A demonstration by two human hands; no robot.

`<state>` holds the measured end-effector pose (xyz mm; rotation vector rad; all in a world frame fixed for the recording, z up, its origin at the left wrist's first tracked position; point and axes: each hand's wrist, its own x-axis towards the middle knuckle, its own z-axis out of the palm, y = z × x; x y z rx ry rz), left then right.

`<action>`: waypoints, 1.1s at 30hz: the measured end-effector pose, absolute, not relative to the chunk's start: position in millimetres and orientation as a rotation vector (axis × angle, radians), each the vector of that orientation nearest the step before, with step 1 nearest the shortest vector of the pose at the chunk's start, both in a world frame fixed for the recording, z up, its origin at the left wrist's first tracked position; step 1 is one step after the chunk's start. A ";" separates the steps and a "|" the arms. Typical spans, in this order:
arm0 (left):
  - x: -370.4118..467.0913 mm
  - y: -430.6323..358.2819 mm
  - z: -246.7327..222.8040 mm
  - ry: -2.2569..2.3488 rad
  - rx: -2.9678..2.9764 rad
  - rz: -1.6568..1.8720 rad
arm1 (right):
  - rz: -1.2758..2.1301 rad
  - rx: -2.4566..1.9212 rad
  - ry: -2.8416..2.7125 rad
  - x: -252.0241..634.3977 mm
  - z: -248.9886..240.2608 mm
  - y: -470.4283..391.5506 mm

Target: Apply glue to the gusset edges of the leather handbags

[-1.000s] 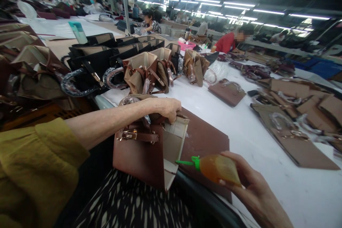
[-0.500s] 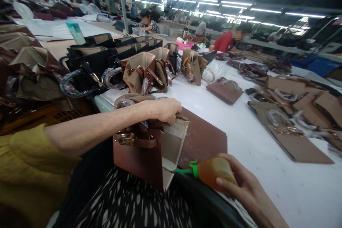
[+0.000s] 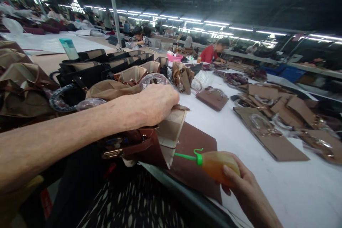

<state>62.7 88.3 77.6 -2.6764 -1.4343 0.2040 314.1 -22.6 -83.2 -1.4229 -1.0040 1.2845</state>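
Note:
My left hand is closed on the upper edge of a brown handbag, its fingers partly hidden behind the hand itself. The bag lies tilted at the table's near edge, its pale lining side turned to the right and a metal clasp at its front. In my right hand is a squeeze bottle of amber liquid with a green cap and long thin nozzle. The nozzle's tip is at the bag's pale side edge; whether it touches I cannot tell. Beneath lies a flat brown panel.
Black handbags and brown ones stand in rows on the left. A small brown bag and a pile of flat tan bags lie on the white table. A person in red works farther back.
The handbag has tipped, so its front now faces more upward. My left hand and forearm look larger and nearer. The bottle has levelled slightly, its nozzle staying beside the bag's edge.

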 end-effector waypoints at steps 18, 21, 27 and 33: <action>91.1 65.3 48.2 -1.383 -2.867 0.666 | 1.027 -1.473 -1.300 301.4 -114.8 16.5; 89.2 64.9 45.7 -1.382 -2.868 0.693 | 1.025 -1.477 -1.300 300.3 -117.7 19.0; 79.5 67.7 34.7 -1.358 -2.857 0.590 | 1.025 -1.489 -1.310 303.7 -126.9 25.3; 73.2 71.2 23.0 -1.352 -2.834 0.484 | 1.034 -1.504 -1.319 305.2 -131.6 30.3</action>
